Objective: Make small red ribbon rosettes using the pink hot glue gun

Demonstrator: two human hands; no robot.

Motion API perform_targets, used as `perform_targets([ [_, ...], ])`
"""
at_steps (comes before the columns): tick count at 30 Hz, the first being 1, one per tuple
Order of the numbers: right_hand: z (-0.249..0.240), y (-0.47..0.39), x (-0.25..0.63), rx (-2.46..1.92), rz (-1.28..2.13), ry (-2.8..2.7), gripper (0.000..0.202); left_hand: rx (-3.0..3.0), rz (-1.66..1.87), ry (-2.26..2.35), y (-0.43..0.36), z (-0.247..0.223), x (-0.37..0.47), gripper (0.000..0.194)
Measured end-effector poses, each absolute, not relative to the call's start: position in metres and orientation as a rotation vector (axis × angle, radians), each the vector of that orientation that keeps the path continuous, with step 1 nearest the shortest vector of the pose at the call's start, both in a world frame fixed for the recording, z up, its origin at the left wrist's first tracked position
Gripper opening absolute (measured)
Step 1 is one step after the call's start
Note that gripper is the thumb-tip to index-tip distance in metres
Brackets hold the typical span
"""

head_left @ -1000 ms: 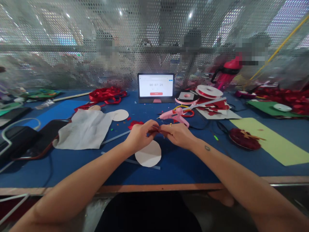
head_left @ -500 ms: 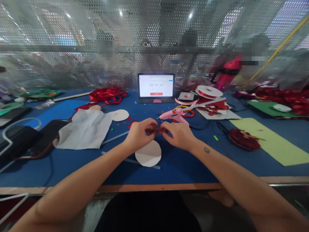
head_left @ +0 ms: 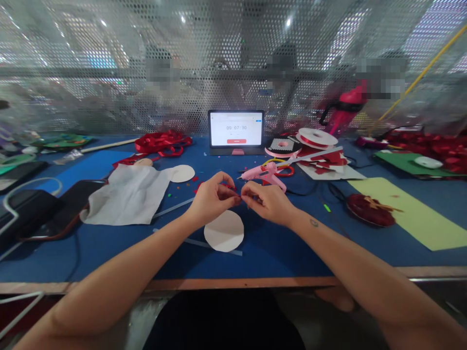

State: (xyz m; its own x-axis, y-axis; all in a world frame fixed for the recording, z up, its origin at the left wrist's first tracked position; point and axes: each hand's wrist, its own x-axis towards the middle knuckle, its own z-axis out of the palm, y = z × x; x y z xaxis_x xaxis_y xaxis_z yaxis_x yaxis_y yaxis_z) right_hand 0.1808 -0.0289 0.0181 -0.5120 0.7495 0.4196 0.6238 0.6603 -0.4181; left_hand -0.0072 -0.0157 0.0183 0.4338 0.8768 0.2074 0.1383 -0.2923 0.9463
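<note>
Light: dim, cool; small white glare spots (head_left: 288, 22) along the top
Screen (head_left: 236, 127): brightest area; large digits legible, fine print unreadable
Disc (head_left: 224, 231): pale, partly shaded
Table (head_left: 277, 248): muted blue, dark beneath front edge
Mesh (head_left: 226, 43): hazy blur behind, pixelated patches (head_left: 381, 78)
Margins: wide-angle stretch, soft detail

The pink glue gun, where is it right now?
In the head view, the pink glue gun lies on the blue tabletop, right of centre, just beyond the right hand and nearer than the patterned ribbon spool.
</note>
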Motion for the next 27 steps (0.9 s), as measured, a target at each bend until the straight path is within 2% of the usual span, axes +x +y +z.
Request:
perform_targets([
  [3,0.020,-0.031,0.180,-1.055,0.227,-2.372,0.013,1.712,0.929,0.863,-0.014,0.015,-0.007,0.027],
  [7,0.020,-0.030,0.181,-1.031,0.311,-2.316,0.011,1.736,0.890,0.830,-0.012,0.016,-0.007,0.028],
  [11,0.017,-0.028,0.182,-0.979,0.409,-2.249,0.010,1.815,0.799,0.848,-0.011,0.017,-0.007,0.019],
  [18,0.017,-0.028,0.183,-0.969,0.507,-2.282,0.018,1.914,0.798,0.795,-0.014,0.019,-0.007,0.017],
  [27,0.019,-0.027,0.186,-0.960,0.474,-1.940,0.021,1.615,1.246,0.965,-0.004,0.032,-0.018,0.018],
])
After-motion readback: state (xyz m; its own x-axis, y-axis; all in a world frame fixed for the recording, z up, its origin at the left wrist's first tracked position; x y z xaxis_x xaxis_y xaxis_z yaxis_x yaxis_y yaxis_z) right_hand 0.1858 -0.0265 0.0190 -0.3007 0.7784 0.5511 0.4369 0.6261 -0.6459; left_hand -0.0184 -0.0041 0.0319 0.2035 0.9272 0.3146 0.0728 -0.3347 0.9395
